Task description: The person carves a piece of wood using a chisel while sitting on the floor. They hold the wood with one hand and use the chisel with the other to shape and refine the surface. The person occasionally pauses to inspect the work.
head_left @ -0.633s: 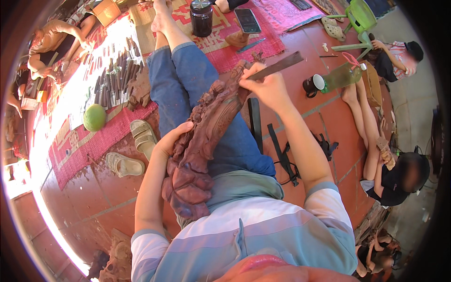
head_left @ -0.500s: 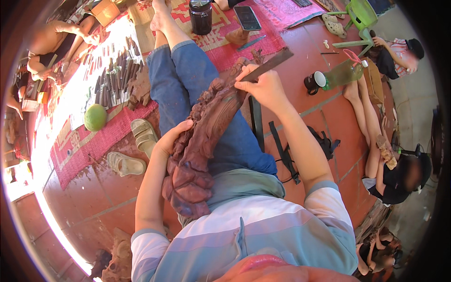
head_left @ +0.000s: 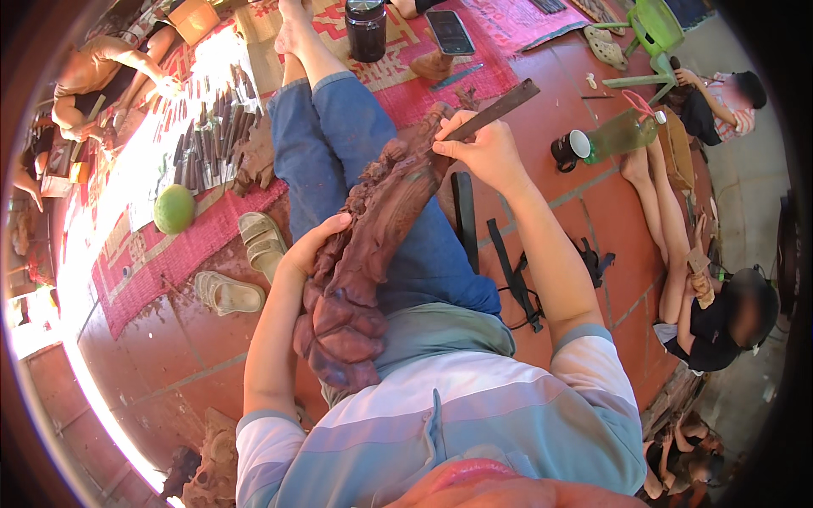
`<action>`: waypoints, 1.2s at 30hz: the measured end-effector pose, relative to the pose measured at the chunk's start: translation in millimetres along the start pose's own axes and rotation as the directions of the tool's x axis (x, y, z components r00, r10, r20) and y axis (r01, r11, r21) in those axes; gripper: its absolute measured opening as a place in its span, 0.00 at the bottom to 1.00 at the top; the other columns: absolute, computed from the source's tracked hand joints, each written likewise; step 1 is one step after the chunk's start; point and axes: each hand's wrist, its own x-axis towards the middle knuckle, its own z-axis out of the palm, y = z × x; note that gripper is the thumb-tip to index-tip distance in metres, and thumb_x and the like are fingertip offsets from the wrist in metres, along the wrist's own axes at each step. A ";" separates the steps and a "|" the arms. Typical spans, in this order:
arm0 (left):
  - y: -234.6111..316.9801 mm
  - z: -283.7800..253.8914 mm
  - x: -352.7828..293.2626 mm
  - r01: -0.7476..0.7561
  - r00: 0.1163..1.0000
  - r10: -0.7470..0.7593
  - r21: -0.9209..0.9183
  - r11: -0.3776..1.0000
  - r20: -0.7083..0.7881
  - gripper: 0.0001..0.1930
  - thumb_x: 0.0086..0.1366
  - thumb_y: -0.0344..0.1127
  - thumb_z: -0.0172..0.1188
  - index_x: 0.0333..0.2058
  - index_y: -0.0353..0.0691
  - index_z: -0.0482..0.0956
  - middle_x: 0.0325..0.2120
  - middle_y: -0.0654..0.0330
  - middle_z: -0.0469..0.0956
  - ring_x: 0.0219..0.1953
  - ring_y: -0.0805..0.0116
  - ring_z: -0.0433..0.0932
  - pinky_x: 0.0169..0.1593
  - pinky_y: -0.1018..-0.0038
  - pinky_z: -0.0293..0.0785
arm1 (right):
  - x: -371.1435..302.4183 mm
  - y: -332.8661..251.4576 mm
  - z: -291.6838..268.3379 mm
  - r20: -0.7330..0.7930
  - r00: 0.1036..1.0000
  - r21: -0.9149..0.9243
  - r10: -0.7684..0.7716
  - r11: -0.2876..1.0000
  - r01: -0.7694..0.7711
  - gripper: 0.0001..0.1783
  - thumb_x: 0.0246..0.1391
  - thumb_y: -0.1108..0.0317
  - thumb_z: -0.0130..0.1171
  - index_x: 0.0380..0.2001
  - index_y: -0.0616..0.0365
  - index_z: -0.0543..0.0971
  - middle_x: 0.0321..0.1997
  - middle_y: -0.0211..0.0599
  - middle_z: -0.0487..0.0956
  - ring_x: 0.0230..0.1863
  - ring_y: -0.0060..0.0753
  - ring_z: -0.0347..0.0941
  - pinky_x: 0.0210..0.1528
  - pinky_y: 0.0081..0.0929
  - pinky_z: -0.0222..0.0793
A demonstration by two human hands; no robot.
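Your one carved wooden figure (head_left: 373, 245) lies along your lap at frame centre, long axis running from lower left to upper right; your left hand (head_left: 315, 245) cups its left flank midway, fingers wrapped on it; your right hand (head_left: 483, 152) is closed round a single flat chisel (head_left: 495, 110) at the figure's upper end, nearer the working spot; two sandals (head_left: 246, 267) lie to the left.

From the lower edge both bare forearms rise toward the frame's centre, the left hand (head_left: 315, 245) cupped with its fingers curled at centre left, the right hand (head_left: 481, 151) higher, right of centre, fingers pinched closed and wrist bent inward.
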 end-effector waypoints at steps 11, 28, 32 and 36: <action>-0.5 9.8 -5.5 -0.037 0.998 0.038 0.014 0.999 -0.047 0.26 0.62 0.47 0.59 0.54 0.37 0.71 0.46 0.51 0.77 0.46 0.62 0.78 0.51 0.66 0.75 | -0.7 5.1 0.3 -0.086 0.996 0.158 -0.019 0.987 0.032 0.08 0.42 0.71 0.68 0.27 0.58 0.80 0.25 0.30 0.80 0.29 0.21 0.75 0.33 0.23 0.70; -1.6 0.3 -2.9 0.004 1.000 -0.004 -0.037 0.999 0.003 0.25 0.61 0.47 0.60 0.52 0.35 0.72 0.44 0.52 0.78 0.44 0.62 0.79 0.50 0.67 0.76 | -5.7 -13.9 13.0 -0.070 0.996 -0.153 -0.055 0.987 0.043 0.08 0.44 0.70 0.67 0.29 0.59 0.79 0.24 0.26 0.78 0.31 0.21 0.74 0.35 0.23 0.69; 0.3 4.0 -2.7 -0.007 0.999 0.007 -0.002 1.000 -0.050 0.25 0.62 0.47 0.59 0.51 0.35 0.72 0.44 0.51 0.78 0.44 0.61 0.79 0.50 0.66 0.75 | 7.6 -6.6 -5.5 -0.071 0.984 0.103 0.165 0.982 -0.158 0.08 0.44 0.71 0.68 0.28 0.59 0.79 0.24 0.26 0.78 0.30 0.18 0.73 0.32 0.21 0.68; 0.4 14.7 -5.8 -0.031 0.999 0.030 -0.027 0.999 -0.022 0.24 0.62 0.47 0.59 0.51 0.36 0.73 0.43 0.51 0.79 0.43 0.61 0.79 0.49 0.66 0.76 | -1.8 -6.1 7.2 -0.110 0.994 0.052 0.006 0.999 0.000 0.09 0.43 0.70 0.69 0.28 0.59 0.79 0.23 0.28 0.78 0.29 0.19 0.73 0.34 0.20 0.68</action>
